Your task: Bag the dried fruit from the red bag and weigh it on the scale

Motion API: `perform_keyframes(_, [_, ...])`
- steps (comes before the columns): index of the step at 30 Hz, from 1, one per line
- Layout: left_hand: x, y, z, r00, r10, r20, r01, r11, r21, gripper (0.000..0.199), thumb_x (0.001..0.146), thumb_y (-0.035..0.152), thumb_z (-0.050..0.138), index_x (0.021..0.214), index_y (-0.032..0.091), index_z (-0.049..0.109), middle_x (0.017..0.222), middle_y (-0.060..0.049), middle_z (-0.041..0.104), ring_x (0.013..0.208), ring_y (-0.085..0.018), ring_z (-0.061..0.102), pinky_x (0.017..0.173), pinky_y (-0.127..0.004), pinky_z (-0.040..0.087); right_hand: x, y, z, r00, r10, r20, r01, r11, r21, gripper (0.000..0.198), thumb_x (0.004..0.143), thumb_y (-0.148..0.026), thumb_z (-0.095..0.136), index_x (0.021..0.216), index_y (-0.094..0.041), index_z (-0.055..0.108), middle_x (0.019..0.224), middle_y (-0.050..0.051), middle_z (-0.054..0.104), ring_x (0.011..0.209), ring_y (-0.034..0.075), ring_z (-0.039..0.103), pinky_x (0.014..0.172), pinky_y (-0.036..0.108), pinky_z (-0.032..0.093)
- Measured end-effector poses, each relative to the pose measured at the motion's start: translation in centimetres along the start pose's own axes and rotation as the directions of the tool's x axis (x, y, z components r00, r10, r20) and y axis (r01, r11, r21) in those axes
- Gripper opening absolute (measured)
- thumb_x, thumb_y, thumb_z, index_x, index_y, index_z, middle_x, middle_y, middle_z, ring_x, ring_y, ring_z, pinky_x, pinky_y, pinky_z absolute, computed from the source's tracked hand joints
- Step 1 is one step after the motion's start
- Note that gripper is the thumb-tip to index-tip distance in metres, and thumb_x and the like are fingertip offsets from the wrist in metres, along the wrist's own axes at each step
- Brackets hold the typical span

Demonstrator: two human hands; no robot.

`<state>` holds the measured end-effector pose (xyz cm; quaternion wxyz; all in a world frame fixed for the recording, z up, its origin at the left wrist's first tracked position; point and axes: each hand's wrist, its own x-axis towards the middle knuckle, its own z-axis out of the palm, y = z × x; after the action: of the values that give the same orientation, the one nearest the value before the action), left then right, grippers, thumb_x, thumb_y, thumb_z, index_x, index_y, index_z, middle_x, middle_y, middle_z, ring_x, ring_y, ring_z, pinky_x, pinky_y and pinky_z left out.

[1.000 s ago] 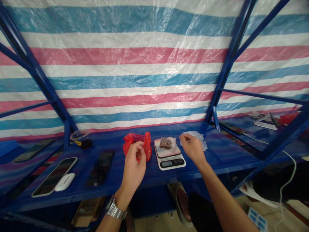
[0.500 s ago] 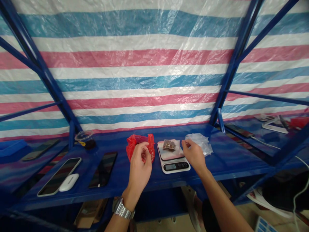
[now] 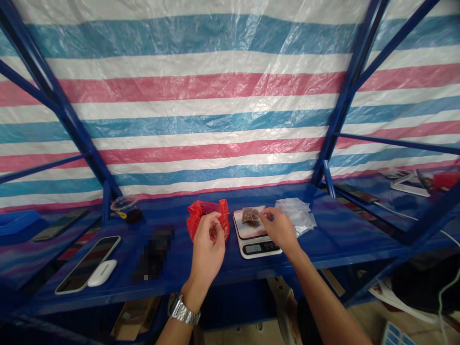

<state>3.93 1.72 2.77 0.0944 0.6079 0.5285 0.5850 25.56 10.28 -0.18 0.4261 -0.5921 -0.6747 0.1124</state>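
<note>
- Glaring in pale streaks on the upper striped sheet (image 3: 223, 86).
- Dim beneath the blue table (image 3: 341, 232).
- Pixelated over a dark object (image 3: 155, 254).
- Stretched and soft toward the edges.

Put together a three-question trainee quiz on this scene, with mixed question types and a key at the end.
1. True or false: the small packet with brown contents lies on the scale.
2. Which is nearest the left hand: A) the clear bags, B) the red bag, or C) the white case?
3. Fill in: the metal watch is worn on the ____ wrist.

Key: 1. True; 2. B; 3. left.
</note>
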Motion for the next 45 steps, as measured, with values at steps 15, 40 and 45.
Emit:
perform_keyframes(15, [0.3, -0.8, 0.6, 0.983, 0.127, 0.135, -0.156, 0.962, 0.223, 0.045, 0.094, 0.028, 0.065, 0.138, 0.027, 0.053, 0.123, -0.010, 0.063, 0.118, -0.029, 0.055, 0.103, -0.048, 0.047, -2.6, -9.5, -1.1, 0.913, -0.408, 0.020, 0.306, 0.716, 0.627, 0.015, 0.095, -0.035, 0.065, 0.094, -0.022, 0.073, 0.093, 0.005, 0.070, 0.084, 0.018, 0.066, 0.079, 0.031, 0.056])
perform_keyframes(40, [2.6, -3.2, -4.6, 0.981, -0.137, 0.140, -0.053, 0.501, 0.864, 0.027, 0.092, 0.032, 0.065, 0.116, 0.031, 0.075, 0.110, -0.013, 0.054, 0.105, -0.033, 0.049, 0.084, -0.040, 0.043, -1.6, -6.3, -1.0, 0.957, -0.266, -0.119, 0.291, 0.893, 0.344, 0.028, 0.103, -0.037, 0.051, 0.101, -0.022, 0.074, 0.103, 0.007, 0.071, 0.082, 0.018, 0.067, 0.068, 0.030, 0.052])
perform_keyframes(45, [2.4, -3.6, -4.9, 0.988, -0.139, 0.065, 0.030, 0.591, 0.806, 0.026, 0.089, 0.045, 0.068, 0.111, 0.032, 0.078, 0.105, -0.012, 0.056, 0.100, -0.032, 0.049, 0.080, -0.038, 0.043, -1.5, -6.2, -1.0, 0.959, -0.263, -0.109, 0.284, 0.896, 0.341, 0.029, 0.103, -0.039, 0.050, 0.101, -0.021, 0.074, 0.102, 0.008, 0.071, 0.081, 0.018, 0.067, 0.067, 0.029, 0.051])
